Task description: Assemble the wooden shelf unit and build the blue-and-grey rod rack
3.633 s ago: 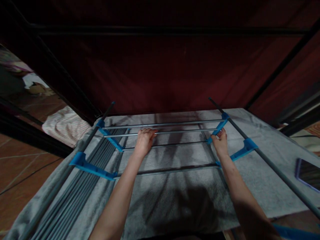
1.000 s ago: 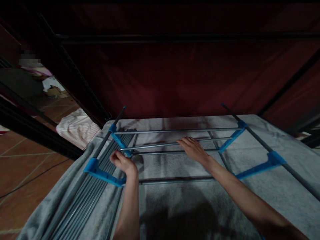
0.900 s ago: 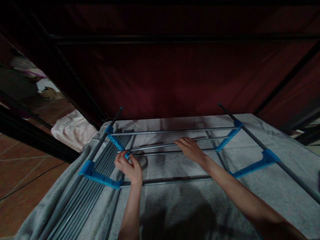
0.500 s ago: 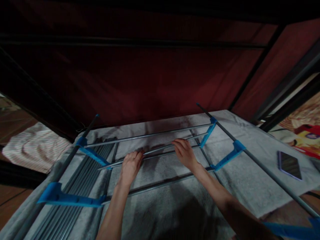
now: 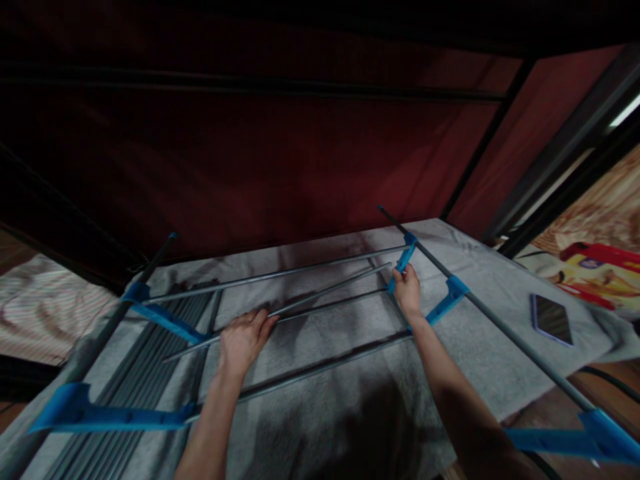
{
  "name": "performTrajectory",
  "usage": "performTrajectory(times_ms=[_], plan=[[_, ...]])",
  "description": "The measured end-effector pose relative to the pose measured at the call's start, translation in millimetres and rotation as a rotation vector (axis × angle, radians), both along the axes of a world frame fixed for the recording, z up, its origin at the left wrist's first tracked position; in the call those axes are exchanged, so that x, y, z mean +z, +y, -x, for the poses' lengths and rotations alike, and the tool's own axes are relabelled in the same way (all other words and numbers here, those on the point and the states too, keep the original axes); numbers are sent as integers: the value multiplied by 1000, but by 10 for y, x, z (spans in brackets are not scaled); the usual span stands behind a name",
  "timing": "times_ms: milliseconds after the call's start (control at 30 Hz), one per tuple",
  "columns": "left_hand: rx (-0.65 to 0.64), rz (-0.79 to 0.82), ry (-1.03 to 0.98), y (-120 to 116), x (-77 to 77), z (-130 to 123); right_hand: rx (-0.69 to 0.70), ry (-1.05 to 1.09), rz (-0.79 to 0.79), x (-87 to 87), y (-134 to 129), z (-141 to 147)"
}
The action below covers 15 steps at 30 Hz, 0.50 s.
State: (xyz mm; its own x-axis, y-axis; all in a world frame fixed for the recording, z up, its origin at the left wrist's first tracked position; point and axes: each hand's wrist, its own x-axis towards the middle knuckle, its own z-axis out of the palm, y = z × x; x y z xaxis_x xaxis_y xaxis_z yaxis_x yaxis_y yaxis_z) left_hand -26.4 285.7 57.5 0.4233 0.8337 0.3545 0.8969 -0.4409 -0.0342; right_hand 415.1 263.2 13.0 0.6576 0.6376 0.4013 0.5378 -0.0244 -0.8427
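In the head view, my left hand (image 5: pixel 244 341) is closed around a loose grey metal tube (image 5: pixel 333 288). The tube lies slanted across a rack frame of grey tubes and blue plastic brackets, its right end free near the far right bracket. With my right hand (image 5: pixel 409 295), fingers closed, I grip that blue bracket (image 5: pixel 410 249) where a crossbar meets it. A back crossbar (image 5: pixel 285 272) and a front crossbar (image 5: pixel 325 367) span the two sides. Another blue bracket (image 5: pixel 120 416) stands at the near left.
Several grey tubes (image 5: pixel 135 380) lie side by side at the left on a grey cloth (image 5: pixel 480 367). To the right are a phone (image 5: pixel 551 320) and a red and yellow package (image 5: pixel 595 270). A dark red panel (image 5: pixel 300 160) rises behind the rack.
My right hand has let go of the loose tube's area and moved right onto the blue bracket. The tube in my left hand has tilted, its left end lower. The view has shifted slightly right.
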Motion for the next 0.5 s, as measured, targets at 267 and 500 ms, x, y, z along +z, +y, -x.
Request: performTrajectory(times_ms=[267,500], plan=[[34,104,20,-26,-58,75,55,50,-28,-62,-18,15],[10,157,-9,-69,-208,-130,113,106,39,-331,-130,11]])
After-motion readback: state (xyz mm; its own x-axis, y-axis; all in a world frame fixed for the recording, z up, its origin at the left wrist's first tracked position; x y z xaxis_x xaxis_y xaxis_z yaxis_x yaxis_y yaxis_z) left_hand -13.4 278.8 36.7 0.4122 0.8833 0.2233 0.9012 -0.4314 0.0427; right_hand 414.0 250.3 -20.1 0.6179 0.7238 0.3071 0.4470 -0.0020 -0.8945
